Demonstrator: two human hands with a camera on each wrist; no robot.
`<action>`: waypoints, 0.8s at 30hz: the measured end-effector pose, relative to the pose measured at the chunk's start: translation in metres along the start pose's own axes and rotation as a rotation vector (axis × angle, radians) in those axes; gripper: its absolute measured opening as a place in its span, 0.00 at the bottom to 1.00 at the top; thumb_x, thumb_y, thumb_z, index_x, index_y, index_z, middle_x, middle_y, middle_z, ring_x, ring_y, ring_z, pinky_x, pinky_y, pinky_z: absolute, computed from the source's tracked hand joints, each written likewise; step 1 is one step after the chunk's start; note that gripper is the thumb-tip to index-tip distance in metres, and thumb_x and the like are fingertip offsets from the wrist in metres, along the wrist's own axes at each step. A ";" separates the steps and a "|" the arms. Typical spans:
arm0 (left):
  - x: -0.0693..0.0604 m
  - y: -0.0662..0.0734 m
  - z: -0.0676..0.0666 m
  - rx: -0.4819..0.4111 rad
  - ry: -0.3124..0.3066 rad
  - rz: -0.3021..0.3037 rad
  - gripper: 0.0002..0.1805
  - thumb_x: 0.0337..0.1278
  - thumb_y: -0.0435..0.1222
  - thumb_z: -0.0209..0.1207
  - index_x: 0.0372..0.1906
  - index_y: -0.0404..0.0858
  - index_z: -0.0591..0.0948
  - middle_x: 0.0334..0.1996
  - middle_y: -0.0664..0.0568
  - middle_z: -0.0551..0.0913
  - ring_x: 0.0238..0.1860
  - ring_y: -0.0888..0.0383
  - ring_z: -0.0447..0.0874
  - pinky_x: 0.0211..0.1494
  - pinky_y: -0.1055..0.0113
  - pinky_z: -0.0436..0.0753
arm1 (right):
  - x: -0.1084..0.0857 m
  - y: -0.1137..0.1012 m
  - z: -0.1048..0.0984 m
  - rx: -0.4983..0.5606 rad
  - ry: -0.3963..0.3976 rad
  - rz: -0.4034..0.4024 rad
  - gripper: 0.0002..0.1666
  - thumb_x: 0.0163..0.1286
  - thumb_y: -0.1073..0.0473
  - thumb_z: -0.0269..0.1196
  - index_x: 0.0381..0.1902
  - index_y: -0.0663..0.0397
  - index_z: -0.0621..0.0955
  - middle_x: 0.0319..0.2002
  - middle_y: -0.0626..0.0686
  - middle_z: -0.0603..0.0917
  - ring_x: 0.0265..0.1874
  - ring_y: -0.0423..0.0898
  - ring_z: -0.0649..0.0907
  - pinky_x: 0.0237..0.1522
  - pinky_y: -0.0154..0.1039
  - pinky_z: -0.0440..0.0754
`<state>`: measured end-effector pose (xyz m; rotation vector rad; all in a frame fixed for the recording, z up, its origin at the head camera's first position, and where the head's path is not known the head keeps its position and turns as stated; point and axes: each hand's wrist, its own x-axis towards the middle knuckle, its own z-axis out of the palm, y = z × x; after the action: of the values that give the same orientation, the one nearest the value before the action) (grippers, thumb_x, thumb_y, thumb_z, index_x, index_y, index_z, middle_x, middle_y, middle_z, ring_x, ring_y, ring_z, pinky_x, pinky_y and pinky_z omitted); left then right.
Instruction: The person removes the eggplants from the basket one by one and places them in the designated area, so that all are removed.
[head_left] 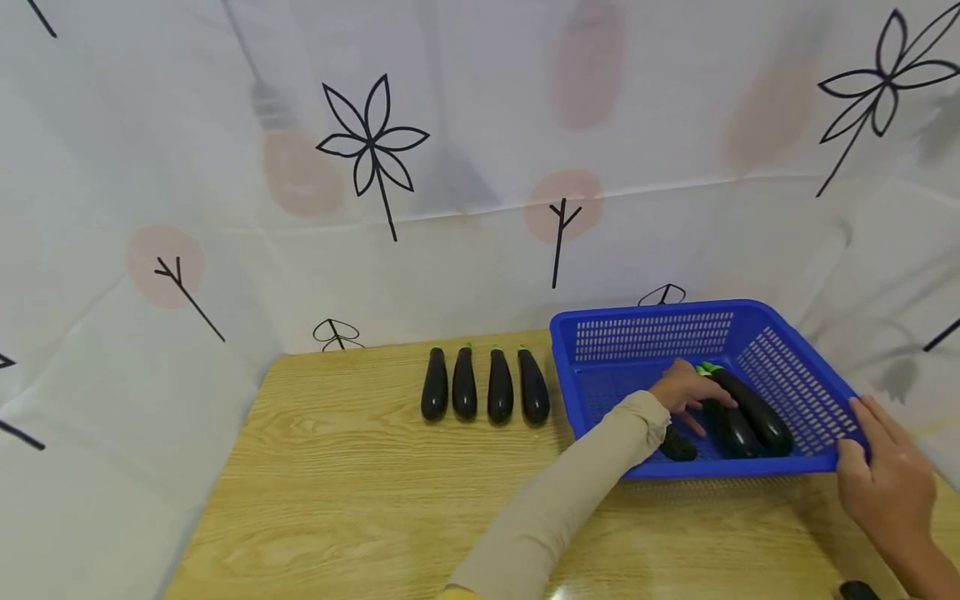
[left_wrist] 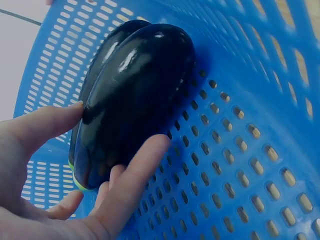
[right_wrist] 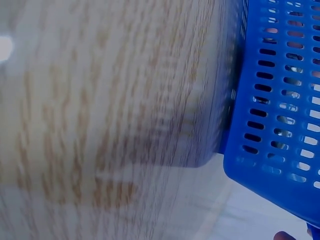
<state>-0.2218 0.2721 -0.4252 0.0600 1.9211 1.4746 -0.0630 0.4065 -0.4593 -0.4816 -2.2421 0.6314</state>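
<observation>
Two dark, glossy eggplants lie side by side in a blue perforated plastic basket [head_left: 622, 317], toward its right side. My left hand [head_left: 686, 392] reaches into the basket over the green-tipped ends of the eggplants. In the left wrist view, its thumb touches one side of the nearer eggplant [left_wrist: 135, 85], with the other eggplant [left_wrist: 107, 50] lying just behind. The remaining fingers [left_wrist: 142, 170] spread along the opposite side, not closed round it. My right hand [head_left: 888, 475] grips the basket's rim at the front right corner, thumb over the edge.
Several more eggplants [head_left: 501, 387] stand in a neat row on the wooden table [head_left: 337, 500], left of the basket. A patterned white cloth [head_left: 465, 250] hangs behind and at the sides. A small dark object [head_left: 858, 590] shows at the bottom right edge.
</observation>
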 end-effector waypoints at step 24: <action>-0.007 -0.001 0.003 0.194 -0.043 0.047 0.27 0.42 0.33 0.72 0.48 0.41 0.71 0.42 0.51 0.76 0.41 0.49 0.80 0.25 0.51 0.82 | -0.002 -0.003 -0.001 -0.040 -0.071 0.042 0.33 0.65 0.65 0.40 0.69 0.64 0.62 0.69 0.63 0.61 0.67 0.63 0.60 0.64 0.62 0.56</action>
<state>-0.2142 0.2714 -0.4231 0.2241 2.0345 1.3019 -0.0615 0.4036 -0.4580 -0.5354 -2.3208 0.6351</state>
